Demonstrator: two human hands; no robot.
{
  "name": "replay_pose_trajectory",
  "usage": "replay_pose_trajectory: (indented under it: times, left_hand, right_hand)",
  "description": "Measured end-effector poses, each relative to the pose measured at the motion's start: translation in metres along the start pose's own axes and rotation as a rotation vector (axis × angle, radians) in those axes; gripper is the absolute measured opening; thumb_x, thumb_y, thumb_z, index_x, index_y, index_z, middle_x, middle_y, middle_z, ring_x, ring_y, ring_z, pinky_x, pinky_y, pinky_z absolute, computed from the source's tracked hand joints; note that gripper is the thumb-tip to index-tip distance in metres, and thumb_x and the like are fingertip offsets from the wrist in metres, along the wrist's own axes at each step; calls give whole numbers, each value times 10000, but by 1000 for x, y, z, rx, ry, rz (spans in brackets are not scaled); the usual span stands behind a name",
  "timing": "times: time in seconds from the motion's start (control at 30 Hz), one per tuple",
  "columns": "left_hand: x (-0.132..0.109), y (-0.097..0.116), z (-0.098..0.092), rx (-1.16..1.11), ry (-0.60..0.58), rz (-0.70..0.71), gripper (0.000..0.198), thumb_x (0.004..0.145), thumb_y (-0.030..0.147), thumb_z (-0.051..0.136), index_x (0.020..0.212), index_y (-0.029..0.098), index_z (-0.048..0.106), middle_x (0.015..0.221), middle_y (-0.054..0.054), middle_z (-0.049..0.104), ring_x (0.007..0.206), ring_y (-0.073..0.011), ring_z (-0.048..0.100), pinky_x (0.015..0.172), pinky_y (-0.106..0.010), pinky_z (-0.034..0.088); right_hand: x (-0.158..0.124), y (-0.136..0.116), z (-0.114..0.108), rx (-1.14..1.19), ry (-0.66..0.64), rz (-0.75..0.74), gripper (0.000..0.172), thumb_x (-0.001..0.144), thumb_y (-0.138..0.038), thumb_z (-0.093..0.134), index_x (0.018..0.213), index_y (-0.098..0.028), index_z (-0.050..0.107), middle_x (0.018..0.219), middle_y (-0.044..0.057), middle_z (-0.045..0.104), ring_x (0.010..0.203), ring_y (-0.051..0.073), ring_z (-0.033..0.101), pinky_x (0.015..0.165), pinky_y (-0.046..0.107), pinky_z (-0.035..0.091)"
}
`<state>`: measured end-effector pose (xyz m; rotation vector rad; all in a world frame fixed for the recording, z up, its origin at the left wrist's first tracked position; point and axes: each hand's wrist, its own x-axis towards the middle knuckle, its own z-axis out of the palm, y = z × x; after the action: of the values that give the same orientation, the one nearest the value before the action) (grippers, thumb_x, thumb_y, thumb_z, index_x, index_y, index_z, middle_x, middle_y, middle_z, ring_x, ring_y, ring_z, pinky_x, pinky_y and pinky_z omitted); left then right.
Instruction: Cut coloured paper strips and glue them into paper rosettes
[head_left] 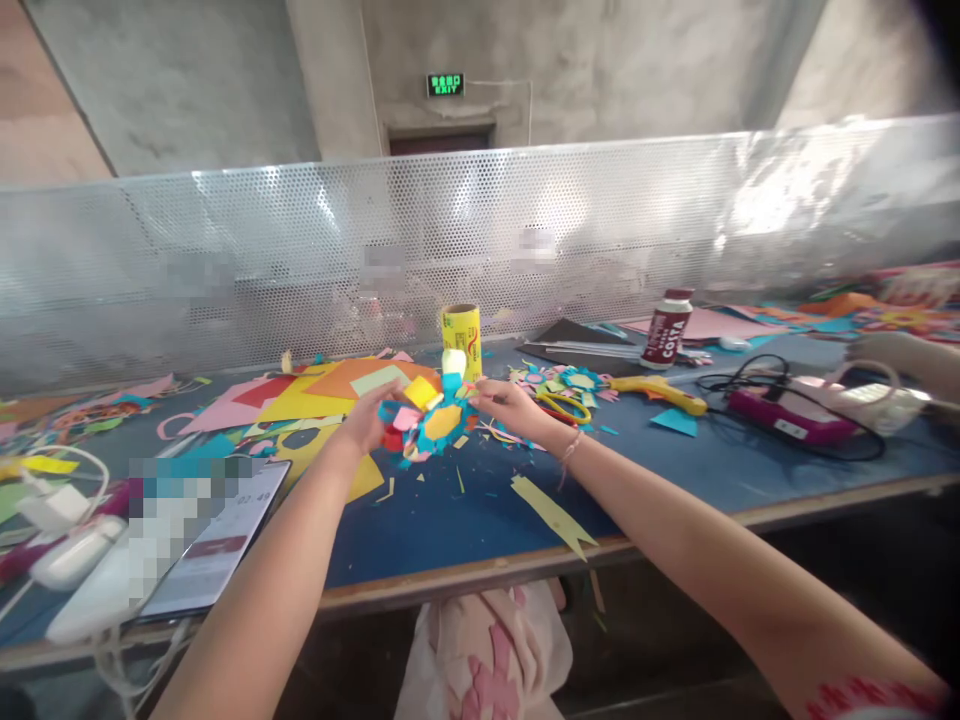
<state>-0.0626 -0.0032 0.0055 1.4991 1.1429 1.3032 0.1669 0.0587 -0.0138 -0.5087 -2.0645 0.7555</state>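
Observation:
A paper flower (442, 425) with a blue, toothed ring, a yellow centre and curled loops in pink, yellow, red and blue is held up above the table. My left hand (370, 412) grips its left side, fingers closed on the loops. At the right edge, the thumb and fingers of my right hand (517, 408) pinch the flower near a blue loop. Directly behind it stands a yellow cardboard tube (472, 340). Yellow-handled scissors (570, 406) lie by my right hand, among small cut paper pieces. The fingertips are partly hidden by the paper.
A yellow glue gun (660, 392) and a brown Costa bottle (666, 330) are to the right, near a purple power strip (787, 415). Coloured paper sheets (300, 390) spread left. A tablet (225, 540) lies front left. Another person's hand (900, 355) is far right. A perforated metal screen (300, 250) stands behind.

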Motion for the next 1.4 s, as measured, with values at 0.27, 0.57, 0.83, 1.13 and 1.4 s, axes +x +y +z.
replay_pose_trajectory:
  times: [0.27,0.57,0.83,1.13,1.4]
  left_hand:
    - [-2,2,12,-450,8,-36,551,564,701,639,776,207,520,668,-2,583,602,-140,573,605,-306,499]
    - [-2,6,35,-442,215,34,504,513,210,805,862,209,442,614,93,486,505,-74,537,531,-233,505]
    - [-8,10,44,-269,341,96,583,550,240,786,1023,222,447,733,60,556,627,-98,598,595,-244,538]
    - [-1,-5,45,-41,415,125,651,571,249,787,1119,222,437,837,20,582,744,-117,617,723,-261,537]
    - [0,-6,44,19,457,183,566,590,196,766,1079,223,481,781,33,575,660,-99,578,695,-258,520]
  right_hand:
    - [2,-11,4,351,376,231,494,690,-594,630,547,-203,364,569,-38,393,566,99,435,593,264,488]
    - [2,-20,10,659,331,263,328,653,-491,708,780,-209,598,738,-14,595,688,126,578,657,267,515]
    - [2,-29,3,916,305,282,280,654,-331,743,897,-236,639,890,-14,669,735,113,616,643,238,527]
    - [4,-21,4,942,364,341,293,590,-278,792,843,-220,657,837,-9,683,687,112,606,633,240,525]
    - [5,-21,4,892,347,308,216,587,-274,805,752,-203,685,684,-45,638,539,43,509,542,168,454]
